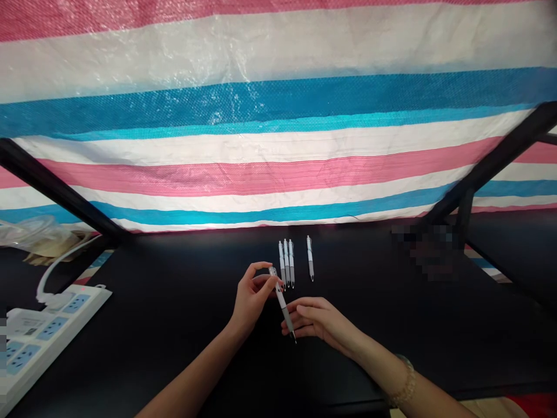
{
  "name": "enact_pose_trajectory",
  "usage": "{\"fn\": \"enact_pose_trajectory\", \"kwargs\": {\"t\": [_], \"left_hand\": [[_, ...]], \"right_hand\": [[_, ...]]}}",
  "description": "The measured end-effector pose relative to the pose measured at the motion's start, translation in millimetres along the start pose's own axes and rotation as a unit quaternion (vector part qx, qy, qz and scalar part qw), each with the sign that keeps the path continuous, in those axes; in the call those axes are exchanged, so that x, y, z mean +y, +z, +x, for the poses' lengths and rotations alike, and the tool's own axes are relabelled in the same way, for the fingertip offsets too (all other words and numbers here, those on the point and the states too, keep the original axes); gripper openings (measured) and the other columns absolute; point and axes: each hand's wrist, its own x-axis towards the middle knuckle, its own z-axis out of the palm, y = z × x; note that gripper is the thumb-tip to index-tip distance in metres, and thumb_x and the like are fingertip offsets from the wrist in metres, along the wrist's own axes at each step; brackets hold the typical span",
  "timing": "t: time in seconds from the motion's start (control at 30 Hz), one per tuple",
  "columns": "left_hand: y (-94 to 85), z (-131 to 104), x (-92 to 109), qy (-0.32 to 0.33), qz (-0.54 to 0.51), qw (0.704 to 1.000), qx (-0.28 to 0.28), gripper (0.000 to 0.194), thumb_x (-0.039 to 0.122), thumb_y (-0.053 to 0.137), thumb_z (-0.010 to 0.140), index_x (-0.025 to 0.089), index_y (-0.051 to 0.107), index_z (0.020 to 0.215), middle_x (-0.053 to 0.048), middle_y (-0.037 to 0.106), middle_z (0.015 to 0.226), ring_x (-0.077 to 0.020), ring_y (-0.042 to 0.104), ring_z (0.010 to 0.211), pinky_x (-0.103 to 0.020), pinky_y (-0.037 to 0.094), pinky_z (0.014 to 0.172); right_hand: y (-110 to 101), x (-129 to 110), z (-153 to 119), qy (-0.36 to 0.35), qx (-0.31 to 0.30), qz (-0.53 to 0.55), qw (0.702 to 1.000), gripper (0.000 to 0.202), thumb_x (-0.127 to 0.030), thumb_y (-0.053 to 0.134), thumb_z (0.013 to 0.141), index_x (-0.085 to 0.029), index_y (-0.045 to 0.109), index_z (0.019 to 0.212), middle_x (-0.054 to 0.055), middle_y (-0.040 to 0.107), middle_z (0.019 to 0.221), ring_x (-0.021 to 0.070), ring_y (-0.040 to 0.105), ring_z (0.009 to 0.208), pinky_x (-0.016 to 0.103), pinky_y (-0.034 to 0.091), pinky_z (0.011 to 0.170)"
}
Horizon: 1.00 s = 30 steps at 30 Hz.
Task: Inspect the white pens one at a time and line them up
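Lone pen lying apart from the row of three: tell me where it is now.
In the head view, the lone pen lies on the black table, just to the right of the three pens and beyond the right hand.

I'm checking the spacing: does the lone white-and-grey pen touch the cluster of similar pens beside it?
Apart. The head view shows black tabletop between lone pen and cluster.
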Motion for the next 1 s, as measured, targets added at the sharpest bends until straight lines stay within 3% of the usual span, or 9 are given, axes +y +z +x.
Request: {"fn": "enact_pose_trajectory", "kwargs": {"t": [0.17, 0.57, 0.8, 0.9, 1.0], "left_hand": [[-1.3, 0.0, -1.2, 0.009, -0.007, 1.0, 0.001, 0.043, 0.036, 0.069, 0.076, 0.022, 0.051, 0.112, -0.003, 0.071, 0.078, -0.0185, 0.066, 0.07, -0.03, 0.054, 0.067], [-3.2, 5.0, 5.8, 0.021, 0.001, 1.0, 0.011, 0.037, 0.035, 0.071, 0.074, 0.02, 0.053, 0.103, -0.003, 0.071, 0.075, -0.0179, 0.066, 0.068, -0.029, 0.053, 0.065], [-10.5, 47.3, 20.2, 0.073, 0.112, 0.991, -0.013, 0.038, 0.035, 0.065, 0.077, 0.02, 0.05, 0.108, -0.004, 0.073, 0.078, -0.0175, 0.067, 0.068, -0.027, 0.054, 0.06], [-10.4, 72.2, 16.8, 0.084, 0.196, 0.977, -0.012, 0.035, 0.031, 0.064, 0.077, 0.021, 0.053, 0.108, -0.003, 0.072, 0.079, -0.0171, 0.066, 0.07, -0.026, 0.056, 0.058], [-8.0, 85.7, 7.7, 0.077, 0.217, 0.973, 0.007, 0.036, 0.025, 0.065, 0.074, 0.019, 0.057, 0.108, -0.008, 0.069, 0.098, -0.0134, 0.063, 0.062, -0.026, 0.057, 0.053]], "right_hand": [[0.6, -1.8, -0.2, 0.007, 0.006, 0.005, 1.0, 0.045, -0.044, 0.069, 0.075, -0.008, 0.064, 0.101, 0.016, 0.07, 0.092, 0.0253, 0.068, 0.087, 0.041, 0.047, 0.085], [-1.2, 0.7, 0.1, 0.006, 0.009, 0.012, 1.0, 0.04, -0.041, 0.067, 0.076, -0.008, 0.064, 0.1, 0.016, 0.071, 0.091, 0.0259, 0.069, 0.087, 0.043, 0.048, 0.087], [-1.0, -0.4, -1.4, -0.004, 0.004, 0.002, 1.0, 0.038, -0.04, 0.066, 0.078, -0.009, 0.064, 0.099, 0.015, 0.071, 0.09, 0.0268, 0.069, 0.086, 0.044, 0.049, 0.086], [-3.7, 0.9, -0.1, -0.011, -0.002, 0.0, 1.0, 0.037, -0.04, 0.064, 0.079, -0.009, 0.064, 0.098, 0.015, 0.07, 0.089, 0.0258, 0.069, 0.084, 0.041, 0.051, 0.082], [-8.0, 1.3, 2.7, -0.03, 0.007, -0.052, 0.998, 0.036, -0.041, 0.058, 0.082, -0.01, 0.062, 0.099, 0.014, 0.069, 0.088, 0.0235, 0.069, 0.079, 0.037, 0.053, 0.073]]}}
